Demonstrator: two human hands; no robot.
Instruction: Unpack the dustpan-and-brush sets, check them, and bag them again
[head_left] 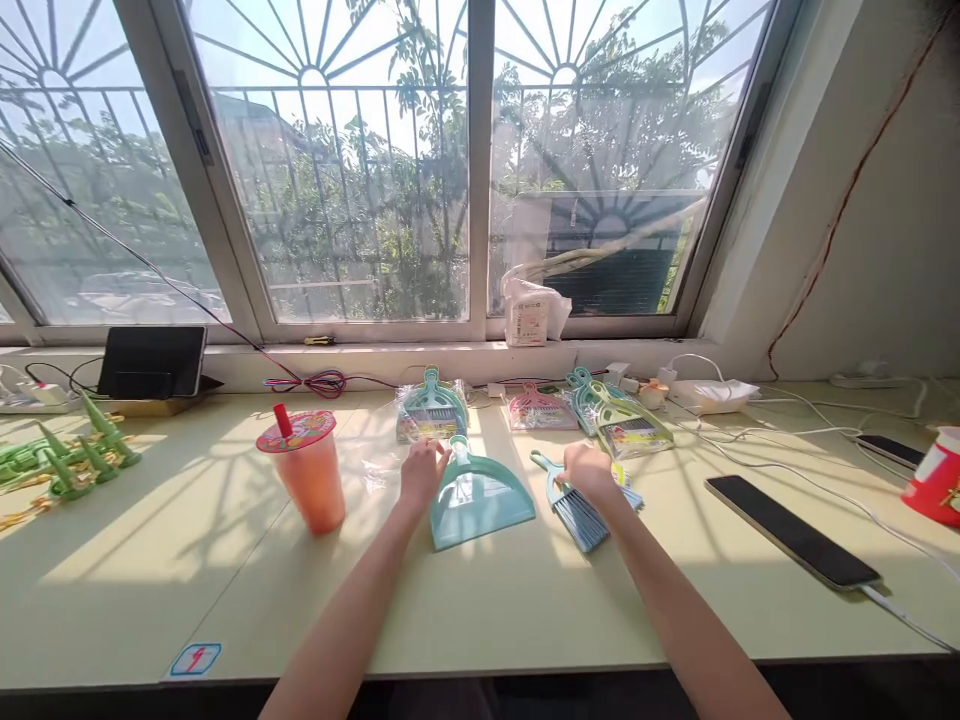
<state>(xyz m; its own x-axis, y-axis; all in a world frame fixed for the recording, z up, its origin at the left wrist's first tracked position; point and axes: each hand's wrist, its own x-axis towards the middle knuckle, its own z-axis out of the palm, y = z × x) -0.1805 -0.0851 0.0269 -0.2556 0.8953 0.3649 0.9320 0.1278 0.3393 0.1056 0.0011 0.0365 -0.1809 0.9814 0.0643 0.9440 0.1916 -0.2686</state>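
Observation:
A teal dustpan (484, 505) lies on the table in front of me, its handle toward the window. My left hand (424, 470) is at the left of that handle, its fingers bent; whether they grip it is too small to tell. To the right, my right hand (589, 468) is closed over a small teal brush (581, 518) with blue-grey bristles, whose looped handle sticks out to the left. Part of a printed label shows beside the right hand. Clear plastic wrap (381, 470) lies left of my left hand.
Packed dustpan sets (431, 412) stand behind, with pink (541, 410) and green (634, 425) ones further right. A lidded cup (307, 480) is on the left. A phone (791, 530) with a cable and a red cup (934, 485) lie right.

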